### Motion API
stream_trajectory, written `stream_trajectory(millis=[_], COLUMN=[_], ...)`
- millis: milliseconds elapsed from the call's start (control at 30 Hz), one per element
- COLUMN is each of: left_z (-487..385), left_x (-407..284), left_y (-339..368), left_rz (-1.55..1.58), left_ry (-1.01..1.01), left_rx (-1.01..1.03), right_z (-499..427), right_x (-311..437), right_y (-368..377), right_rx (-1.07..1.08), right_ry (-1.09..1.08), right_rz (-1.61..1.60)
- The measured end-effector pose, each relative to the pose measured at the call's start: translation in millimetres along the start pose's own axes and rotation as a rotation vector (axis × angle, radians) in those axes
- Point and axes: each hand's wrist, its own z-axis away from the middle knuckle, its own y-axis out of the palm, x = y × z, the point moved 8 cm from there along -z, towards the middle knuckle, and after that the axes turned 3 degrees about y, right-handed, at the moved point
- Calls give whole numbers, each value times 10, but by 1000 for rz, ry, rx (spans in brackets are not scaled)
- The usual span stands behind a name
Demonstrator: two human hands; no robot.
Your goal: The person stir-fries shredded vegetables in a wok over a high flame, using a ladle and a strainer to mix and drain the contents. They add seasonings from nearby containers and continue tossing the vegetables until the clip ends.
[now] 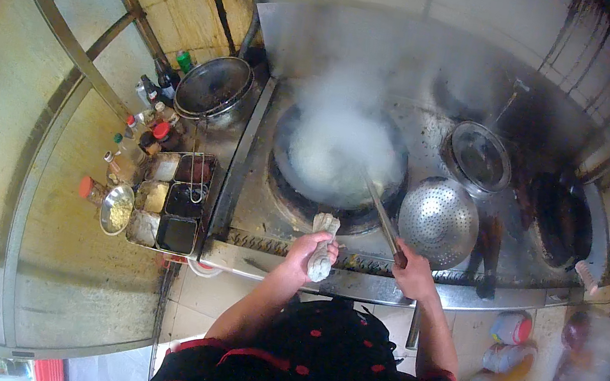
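Note:
A pale folded cloth (321,258) is gripped in my left hand (307,253), just in front of the wok's near rim. My right hand (414,273) is closed around the handle end of a long-handled metal cooking utensil (384,214). The utensil's far end reaches into the wok (287,152), where thick white steam hides it and most of the contents. Beneath the wok is a dark burner ring on the steel range. Right beside my right hand lies a perforated steel strainer (438,222), its bowl resting on the range top.
On the left, a seasoning tray (208,188) has several compartments, with a ladle (196,195) across it. A metal bowl of chopped yellowish food (117,210), bottles (163,77) and a lidded-looking pot (214,88) stand around it. Stacked bowls (478,157) and a blackened wok (560,223) are at right.

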Motion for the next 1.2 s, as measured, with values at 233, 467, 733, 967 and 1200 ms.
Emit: stream_trajectory(millis=[233,467,733,967,1200], left_z=[58,87,33,23,-37], left_x=[4,-10,14,19,39], left_y=[58,75,53,1,-54], left_rz=[-20,1,19,-4,20], left_ry=[13,56,2,20,-27], left_rx=[-9,-15,5,-35,14], right_z=[-381,-185,173,421,547], right_x=[115,0,156,330,293], right_y=[-206,391,320,114,88], right_rx=[-257,246,407,368,361], right_ry=[-18,293,311,76,62], right_rz=[41,-1198,-1767,-988,-462])
